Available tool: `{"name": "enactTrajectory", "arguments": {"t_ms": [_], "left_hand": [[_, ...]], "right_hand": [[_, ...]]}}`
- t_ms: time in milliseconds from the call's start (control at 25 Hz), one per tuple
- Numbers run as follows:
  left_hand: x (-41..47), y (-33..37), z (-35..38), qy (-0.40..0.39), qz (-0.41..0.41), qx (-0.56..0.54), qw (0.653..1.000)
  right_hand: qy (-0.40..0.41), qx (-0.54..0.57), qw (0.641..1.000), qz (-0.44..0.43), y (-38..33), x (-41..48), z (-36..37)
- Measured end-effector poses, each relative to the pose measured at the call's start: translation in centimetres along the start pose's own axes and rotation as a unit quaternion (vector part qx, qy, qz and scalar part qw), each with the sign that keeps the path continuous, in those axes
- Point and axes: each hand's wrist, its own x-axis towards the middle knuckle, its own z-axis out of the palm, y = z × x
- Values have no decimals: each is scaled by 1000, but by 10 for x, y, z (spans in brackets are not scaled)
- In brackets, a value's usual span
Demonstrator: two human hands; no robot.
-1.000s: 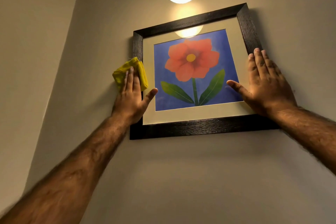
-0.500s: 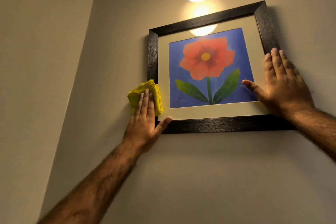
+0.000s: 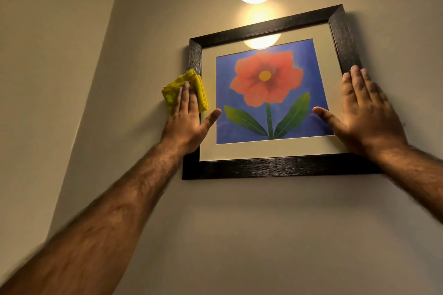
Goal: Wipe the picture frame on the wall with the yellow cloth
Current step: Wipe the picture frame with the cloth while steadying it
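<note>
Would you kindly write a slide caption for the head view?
Left hand presses the yellow cloth to the picture frame, right hand steadying it.

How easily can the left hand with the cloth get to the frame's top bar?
Probably yes: the left hand presses the yellow cloth on the picture frame's left bar, and nothing blocks the way up.
</note>
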Motion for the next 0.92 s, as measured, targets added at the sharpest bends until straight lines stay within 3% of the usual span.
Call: {"name": "enactTrajectory", "arguments": {"t_ms": [200,320,480,600,680,840,920], "left_hand": [[-74,-6,4,8,30,-55,998],[-51,-14,-32,62,28,-72,995],[-18,-14,-61,38,-55,-83,994],[-6,-11,-65,38,-72,-65,995],[4,-19,-69,8,-106,-53,993],[15,-35,-72,-126,-181,-168,961],[16,-36,-71,-145,-192,-215,947]], "right_hand": [[-2,5,1000,-2,1,-2,0],[-2,6,1000,-4,1,0,0],[-5,10,1000,-1,0,-2,-1],[-5,10,1000,-1,-2,-2,-2],[-4,9,1000,0,-1,-1,-1],[-2,11,1000,-10,1,-1,1],[7,12,1000,-12,3,-1,3]]}}
